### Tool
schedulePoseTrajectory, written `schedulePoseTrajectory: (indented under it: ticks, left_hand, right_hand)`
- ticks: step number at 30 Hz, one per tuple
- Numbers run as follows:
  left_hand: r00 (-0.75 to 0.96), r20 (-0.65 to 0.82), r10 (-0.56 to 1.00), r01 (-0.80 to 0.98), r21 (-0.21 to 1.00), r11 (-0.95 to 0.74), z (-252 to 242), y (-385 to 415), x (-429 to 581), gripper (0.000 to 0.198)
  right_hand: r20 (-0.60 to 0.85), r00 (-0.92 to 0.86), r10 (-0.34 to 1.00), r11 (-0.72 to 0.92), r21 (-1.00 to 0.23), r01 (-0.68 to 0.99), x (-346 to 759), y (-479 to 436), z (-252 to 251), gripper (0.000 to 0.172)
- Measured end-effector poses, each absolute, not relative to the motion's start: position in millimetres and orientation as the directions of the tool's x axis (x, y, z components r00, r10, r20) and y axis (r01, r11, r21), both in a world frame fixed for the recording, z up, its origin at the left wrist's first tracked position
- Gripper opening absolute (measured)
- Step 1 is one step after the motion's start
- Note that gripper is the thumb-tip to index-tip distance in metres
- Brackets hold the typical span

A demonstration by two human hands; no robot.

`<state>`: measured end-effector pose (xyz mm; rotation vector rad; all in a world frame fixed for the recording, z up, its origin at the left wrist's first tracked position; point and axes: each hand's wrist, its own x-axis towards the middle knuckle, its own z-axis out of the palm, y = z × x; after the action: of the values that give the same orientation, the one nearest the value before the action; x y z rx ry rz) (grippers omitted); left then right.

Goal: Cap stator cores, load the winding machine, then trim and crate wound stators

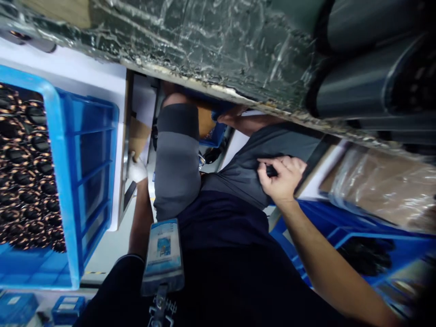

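Observation:
My left hand (137,170), in what looks like a white glove, is low on the left beside the table's side. It is at the lower end of a brown cardboard-like piece (139,136); its fingers are blurred, so I cannot tell whether it grips that piece. Bare and curled, my right hand (285,176) rests over the grey shorts (248,159) on my thigh. Its thumb and forefinger come close together around a small dark patch, which may be an object or shadow.
A blue crate (73,181) full of copper-wound ring parts (27,168) stands left. Above my knees runs a worn green bench edge (211,50), with dark cylinders (354,91) at right. Lower right are a plastic-wrapped brown box (384,190) and a blue bin (405,254) holding black items.

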<state>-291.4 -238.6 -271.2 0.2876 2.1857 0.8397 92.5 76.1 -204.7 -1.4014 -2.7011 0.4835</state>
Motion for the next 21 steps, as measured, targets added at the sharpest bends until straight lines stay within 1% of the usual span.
schedulePoseTrajectory:
  ticks: [2, 3, 5, 6, 7, 9, 12, 15, 18, 21]
  left_hand:
    - [-0.839, -0.461, 0.287, -0.027, 0.562, 0.826, -279, -235, -278, 0.044]
    - [-0.888, -0.397, 0.230, -0.015, 0.526, 0.850, -279, -235, -268, 0.040]
    - [-0.935, -0.300, 0.191, 0.020, 0.491, 0.871, -270, -240, -245, 0.027]
    - [-0.945, -0.262, 0.196, 0.046, 0.488, 0.872, -260, -245, -234, 0.021]
    - [-0.949, -0.229, 0.215, 0.078, 0.492, 0.867, -247, -250, -224, 0.019]
    - [-0.947, -0.170, 0.271, 0.150, 0.509, 0.847, -215, -262, -208, 0.024]
    - [-0.942, -0.082, 0.326, 0.235, 0.532, 0.813, -157, -278, -193, 0.024]
    - [-0.953, 0.008, 0.304, 0.262, 0.531, 0.806, -96, -291, -185, 0.021]
    - [-0.977, 0.121, 0.177, 0.214, 0.492, 0.844, -32, -309, -183, 0.018]
    - [-0.959, 0.280, -0.050, 0.083, 0.443, 0.893, 31, -341, -192, 0.021]
  right_hand:
    - [-0.082, -0.588, 0.805, 0.534, -0.331, 0.778, 89, 77, -205, 0.030]
    - [-0.080, -0.591, 0.803, 0.533, -0.347, 0.772, 86, 78, -206, 0.028]
    - [-0.073, -0.604, 0.794, 0.534, -0.391, 0.750, 79, 82, -205, 0.025]
    - [-0.071, -0.618, 0.783, 0.537, -0.423, 0.730, 74, 85, -205, 0.024]
    - [-0.070, -0.639, 0.766, 0.542, -0.465, 0.700, 66, 87, -203, 0.023]
    - [-0.064, -0.698, 0.714, 0.548, -0.570, 0.613, 46, 90, -199, 0.023]
    - [-0.021, -0.794, 0.607, 0.548, -0.712, 0.438, 0, 86, -185, 0.029]
    - [0.055, -0.864, 0.500, 0.554, -0.788, 0.271, -56, 74, -166, 0.037]
    - [0.113, -0.894, 0.433, 0.533, -0.832, 0.153, -104, 63, -149, 0.050]
    - [0.106, -0.893, 0.437, 0.461, -0.879, 0.121, -128, 55, -144, 0.061]
